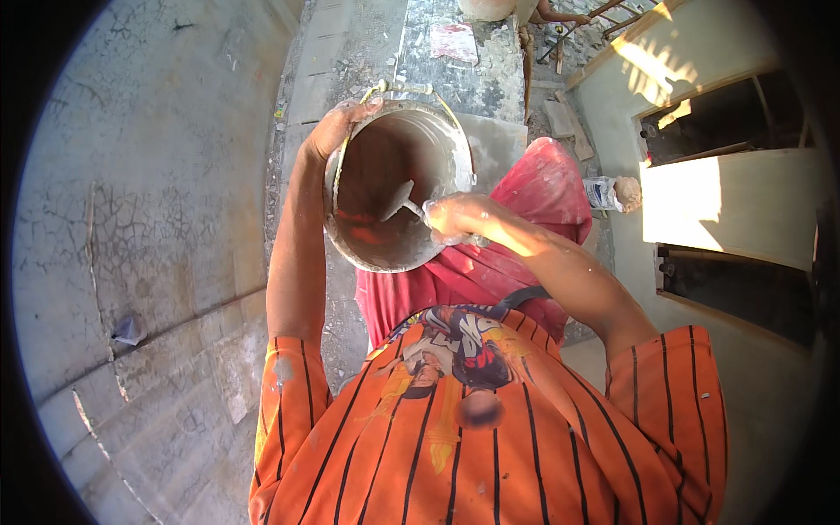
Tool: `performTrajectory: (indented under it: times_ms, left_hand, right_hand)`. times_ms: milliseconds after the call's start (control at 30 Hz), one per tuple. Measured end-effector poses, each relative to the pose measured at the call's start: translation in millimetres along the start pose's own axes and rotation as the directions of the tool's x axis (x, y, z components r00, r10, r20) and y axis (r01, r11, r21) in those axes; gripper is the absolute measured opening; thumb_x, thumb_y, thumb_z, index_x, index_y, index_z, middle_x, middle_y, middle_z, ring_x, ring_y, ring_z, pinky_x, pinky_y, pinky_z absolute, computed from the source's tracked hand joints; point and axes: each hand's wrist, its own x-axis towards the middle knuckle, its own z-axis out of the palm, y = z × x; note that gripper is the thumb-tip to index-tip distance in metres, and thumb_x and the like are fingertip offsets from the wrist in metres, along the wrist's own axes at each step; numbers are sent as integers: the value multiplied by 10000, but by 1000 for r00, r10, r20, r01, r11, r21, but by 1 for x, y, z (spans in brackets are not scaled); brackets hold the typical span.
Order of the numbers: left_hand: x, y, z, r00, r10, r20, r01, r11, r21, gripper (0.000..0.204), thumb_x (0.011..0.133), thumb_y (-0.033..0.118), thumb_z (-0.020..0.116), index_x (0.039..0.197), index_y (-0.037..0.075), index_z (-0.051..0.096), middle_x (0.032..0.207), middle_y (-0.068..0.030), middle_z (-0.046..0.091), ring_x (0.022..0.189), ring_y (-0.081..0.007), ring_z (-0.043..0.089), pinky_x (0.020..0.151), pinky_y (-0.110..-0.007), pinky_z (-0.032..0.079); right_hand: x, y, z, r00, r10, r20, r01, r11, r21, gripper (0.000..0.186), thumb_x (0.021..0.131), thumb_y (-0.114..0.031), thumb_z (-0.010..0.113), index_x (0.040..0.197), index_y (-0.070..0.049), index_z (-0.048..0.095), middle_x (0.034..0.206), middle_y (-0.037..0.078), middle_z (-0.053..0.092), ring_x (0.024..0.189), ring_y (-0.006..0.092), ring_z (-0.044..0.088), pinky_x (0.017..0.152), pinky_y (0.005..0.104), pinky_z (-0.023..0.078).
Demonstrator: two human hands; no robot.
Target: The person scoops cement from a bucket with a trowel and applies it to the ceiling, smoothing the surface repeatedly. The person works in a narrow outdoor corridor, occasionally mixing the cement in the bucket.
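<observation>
- Two bare hands are at work: the right hand [451, 219], near the centre of the frame, is wrapped tightly round the handle of a small trowel [400, 200].
- The left hand [343, 125], upper left of centre, is curled over the bucket's rim; how firmly its hidden fingers press cannot be told.
- The bucket [376, 157] sits in the upper middle, tilted so its mouth faces the viewer, with the trowel blade inside it.
- A one-sided hold on a tilted, smeared rim could let the bucket roll or slip, judging by its lean; whatever lies in its dark bottom might then spill.
- The wire handle [459, 129], arching over the mouth, could snag the trowel or the right wrist if the tool came out carelessly.
- A wet or caked grip might twist in the right hand, and the blade could knock the wall.
- Printed lettering and figures mark the orange striped shirt [525, 420] at lower centre; folds partly break up the letters.
- Right of centre, a white-and-blue container [602, 193] bears a label, too small to read reliably.
- No legible marking shows on the bucket.
</observation>
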Motion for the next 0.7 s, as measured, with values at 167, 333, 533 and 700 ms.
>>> performTrajectory:
  times_ms: [167, 333, 533, 700]
  left_hand:
    - [26, -20, 8, 985, 126, 121, -132, 991, 36, 420, 900, 350, 534, 1014, -35, 658, 916, -58, 650, 858, -130, 555, 830, -282, 431]
    - [15, -6, 10, 995, 101, 22, -102, 994, 46, 467, 883, 439, 541, 885, -14, 654, 785, -21, 576, 738, -121, 496, 705, -274, 412]
    - [24, -16, 10, 989, 34, 143, -18, 994, -107, 423, 899, 372, 536, 963, -29, 654, 873, -51, 635, 772, -122, 553, 727, -274, 449]
    - [15, -12, 9, 998, 63, 31, -60, 994, -89, 454, 893, 405, 536, 906, -31, 663, 830, -36, 625, 714, -121, 552, 688, -271, 453]
  right_hand:
    - [-2, -12, 1, 915, 116, -387, -33, 976, 214, 399, 783, -83, 467, 1141, 87, 420, 919, 287, 628, 891, 381, 636, 737, 464, 508]
    - [28, 17, 63, 998, 11, -65, -9, 999, 31, 466, 754, -78, 507, 1165, 132, 436, 889, 303, 627, 887, 343, 649, 739, 435, 506]
    - [-11, -6, -16, 894, 48, -445, 43, 980, 192, 430, 805, -198, 522, 1138, 63, 443, 822, 260, 632, 827, 405, 621, 702, 482, 484]
    - [22, 9, 50, 961, 133, -243, -108, 987, 115, 386, 751, -118, 526, 1104, 34, 499, 925, 237, 646, 939, 337, 630, 784, 425, 485]
